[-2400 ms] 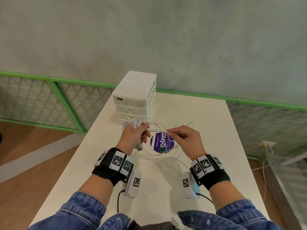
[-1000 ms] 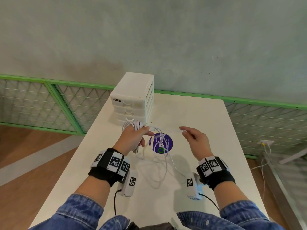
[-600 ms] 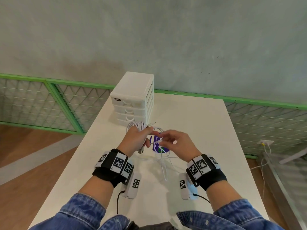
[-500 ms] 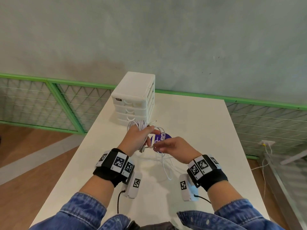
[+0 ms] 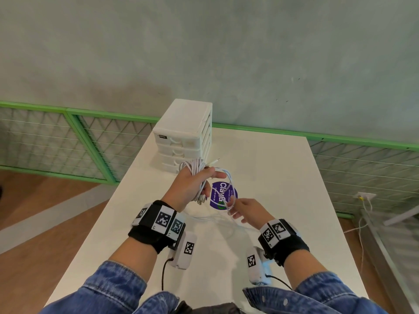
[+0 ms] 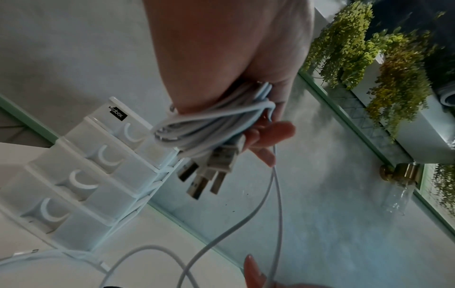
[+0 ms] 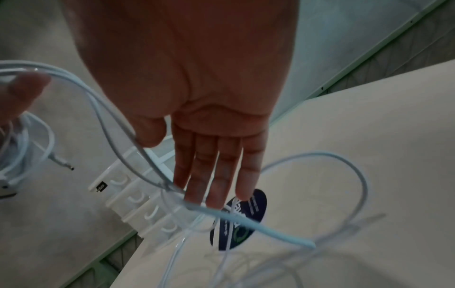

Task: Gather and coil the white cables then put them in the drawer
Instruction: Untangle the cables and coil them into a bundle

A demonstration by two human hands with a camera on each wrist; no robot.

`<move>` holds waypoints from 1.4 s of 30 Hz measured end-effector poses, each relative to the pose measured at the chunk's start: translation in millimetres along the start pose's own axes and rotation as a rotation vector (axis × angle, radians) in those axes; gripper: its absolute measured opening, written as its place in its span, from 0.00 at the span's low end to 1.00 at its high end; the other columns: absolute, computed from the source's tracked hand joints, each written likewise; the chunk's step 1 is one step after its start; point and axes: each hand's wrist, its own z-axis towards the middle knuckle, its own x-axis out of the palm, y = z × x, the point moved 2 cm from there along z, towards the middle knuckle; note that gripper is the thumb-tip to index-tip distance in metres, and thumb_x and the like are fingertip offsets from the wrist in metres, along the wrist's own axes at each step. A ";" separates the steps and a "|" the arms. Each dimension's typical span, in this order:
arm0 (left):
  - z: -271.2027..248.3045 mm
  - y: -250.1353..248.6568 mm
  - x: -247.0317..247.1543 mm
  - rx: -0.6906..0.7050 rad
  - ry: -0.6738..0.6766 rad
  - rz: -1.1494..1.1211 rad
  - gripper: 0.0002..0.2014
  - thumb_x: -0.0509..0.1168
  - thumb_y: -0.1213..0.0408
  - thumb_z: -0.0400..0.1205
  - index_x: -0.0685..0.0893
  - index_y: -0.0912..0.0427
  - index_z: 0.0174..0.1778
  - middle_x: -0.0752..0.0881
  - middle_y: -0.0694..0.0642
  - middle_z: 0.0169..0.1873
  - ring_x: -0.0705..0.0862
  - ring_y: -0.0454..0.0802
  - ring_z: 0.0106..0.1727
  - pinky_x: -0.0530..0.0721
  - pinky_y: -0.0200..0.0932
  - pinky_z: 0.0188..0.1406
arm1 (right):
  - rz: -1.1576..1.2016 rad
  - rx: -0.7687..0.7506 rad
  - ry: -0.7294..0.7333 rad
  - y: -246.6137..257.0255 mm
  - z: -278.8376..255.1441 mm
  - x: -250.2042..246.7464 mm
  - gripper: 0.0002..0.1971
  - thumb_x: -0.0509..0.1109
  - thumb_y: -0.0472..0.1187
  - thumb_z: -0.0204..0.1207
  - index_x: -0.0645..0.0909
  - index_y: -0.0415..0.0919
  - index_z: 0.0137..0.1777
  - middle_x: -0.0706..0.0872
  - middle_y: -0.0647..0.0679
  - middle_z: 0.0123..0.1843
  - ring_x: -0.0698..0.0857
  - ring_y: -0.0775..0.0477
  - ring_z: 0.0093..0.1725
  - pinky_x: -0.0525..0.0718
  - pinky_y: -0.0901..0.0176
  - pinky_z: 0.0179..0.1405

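Both hands work above a smooth white rectangular table (image 5: 260, 159) in the head view. The left hand (image 5: 192, 184) is clenched round a bundle of thin white rubbery cables (image 5: 195, 168), wound in loops over its fingers, with metal plug ends hanging below the palm. The right hand (image 5: 247, 210) is lower and to the right, fingers mostly straight, with loose strands of the same cables draped across the fingertips; slack lies in curves on the table between the wrists. Just behind the left hand stands a small white plastic drawer unit (image 5: 183, 137), boxy with stacked drawers, all shut. A round purple sticker (image 5: 223, 196) lies flat on the table between the hands.

From the left wrist, the left hand (image 6: 234, 68) grips the coiled cables (image 6: 209, 126) tightly, several glossy loops packed together, and flat silver USB plugs (image 6: 209, 175) stick out below. Two strands run down from the coil toward a fingertip of the other hand at the bottom edge. The drawer unit (image 6: 86, 175) shows four shut fronts with crescent-shaped pulls.

From the right wrist, the right hand (image 7: 197, 87) is flat with fingers (image 7: 214, 175) together and extended, not closed round anything; cable strands (image 7: 246, 220) cross under the fingertips, and one passes beside the thumb. More loops rest on the table (image 7: 369, 136) below, over the sticker (image 7: 246, 214).
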 end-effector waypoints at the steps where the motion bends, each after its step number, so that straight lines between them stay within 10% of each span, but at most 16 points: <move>1: -0.8 -0.3 0.0 0.004 0.004 0.012 0.17 0.56 0.63 0.87 0.84 0.73 0.56 0.88 0.43 0.24 0.73 0.40 0.16 0.67 0.30 0.14 | 0.013 0.012 0.030 -0.1 -1.8 3.7 0.21 0.58 0.55 0.81 0.85 0.41 0.47 0.87 0.48 0.42 0.82 0.50 0.40 0.75 0.63 0.37; 10: -4.5 1.9 2.5 0.031 0.107 0.057 0.18 0.56 0.61 0.87 0.87 0.69 0.54 0.83 0.45 0.17 0.73 0.44 0.19 0.70 0.37 0.22 | 0.014 -0.007 0.138 3.4 0.3 12.9 0.03 0.72 0.41 0.74 0.85 0.44 0.40 0.82 0.53 0.35 0.77 0.58 0.34 0.71 0.68 0.33; 17: 12.4 21.0 -34.4 -0.016 -0.207 -0.236 0.12 0.62 0.66 0.84 0.77 0.60 0.33 0.72 0.47 0.15 0.67 0.43 0.13 0.65 0.33 0.13 | 0.612 0.156 -0.469 -34.7 12.4 -29.0 0.10 0.56 0.33 0.79 0.73 0.35 0.36 0.79 0.41 0.29 0.78 0.49 0.20 0.75 0.64 0.16; 23: 16.5 24.4 -61.4 0.011 -0.470 -0.547 0.13 0.61 0.67 0.84 0.75 0.60 0.32 0.69 0.45 0.14 0.65 0.41 0.14 0.64 0.33 0.14 | 0.765 0.525 -0.614 -110.6 3.4 -48.9 0.14 0.52 0.35 0.83 0.71 0.31 0.37 0.78 0.40 0.35 0.78 0.42 0.30 0.78 0.63 0.09; 25: 18.4 27.0 -61.3 0.022 -0.496 -0.548 0.13 0.61 0.67 0.84 0.75 0.60 0.31 0.69 0.45 0.14 0.65 0.41 0.14 0.64 0.33 0.14 | 0.813 0.574 -0.603 -123.3 2.4 -47.5 0.09 0.51 0.32 0.83 0.72 0.29 0.50 0.80 0.38 0.39 0.81 0.37 0.35 0.84 0.59 0.15; 27: 20.3 30.3 -56.7 0.012 -0.463 -0.493 0.14 0.62 0.66 0.84 0.75 0.60 0.31 0.69 0.46 0.14 0.66 0.42 0.15 0.64 0.34 0.15 | 0.713 0.575 -0.624 -126.5 2.7 -49.1 0.15 0.54 0.32 0.82 0.68 0.32 0.67 0.83 0.35 0.53 0.83 0.31 0.52 0.88 0.48 0.49; 29: 22.3 30.9 -48.8 0.010 -0.393 -0.398 0.13 0.62 0.66 0.83 0.76 0.61 0.32 0.70 0.46 0.14 0.66 0.43 0.15 0.64 0.34 0.16 | 0.373 0.523 -0.686 -112.1 0.8 -55.7 0.23 0.60 0.36 0.80 0.65 0.35 0.74 0.78 0.33 0.68 0.78 0.33 0.66 0.75 0.46 0.67; 32: 22.7 23.6 -33.8 0.005 -0.277 -0.283 0.10 0.62 0.67 0.84 0.76 0.63 0.35 0.72 0.46 0.14 0.67 0.42 0.15 0.64 0.34 0.14 | 0.211 0.149 -0.715 -52.8 -4.3 -55.3 0.23 0.63 0.42 0.80 0.68 0.38 0.74 0.77 0.40 0.71 0.76 0.42 0.68 0.72 0.53 0.66; 37: 24.6 9.7 -11.8 -0.010 -0.165 -0.186 0.11 0.62 0.68 0.83 0.76 0.63 0.34 0.70 0.46 0.14 0.66 0.43 0.15 0.62 0.36 0.15 | 0.116 -0.353 -0.217 51.4 -14.0 -18.9 0.27 0.64 0.49 0.79 0.64 0.52 0.78 0.76 0.61 0.66 0.76 0.62 0.64 0.71 0.71 0.62; 42: 20.3 4.2 -16.8 -0.038 -0.100 -0.024 0.12 0.62 0.63 0.84 0.79 0.61 0.35 0.70 0.47 0.14 0.66 0.45 0.16 0.62 0.37 0.19 | 0.118 -0.489 -0.222 84.3 -13.9 -8.5 0.13 0.58 0.35 0.82 0.79 0.51 0.58 0.78 0.52 0.31 0.77 0.52 0.32 0.76 0.61 0.38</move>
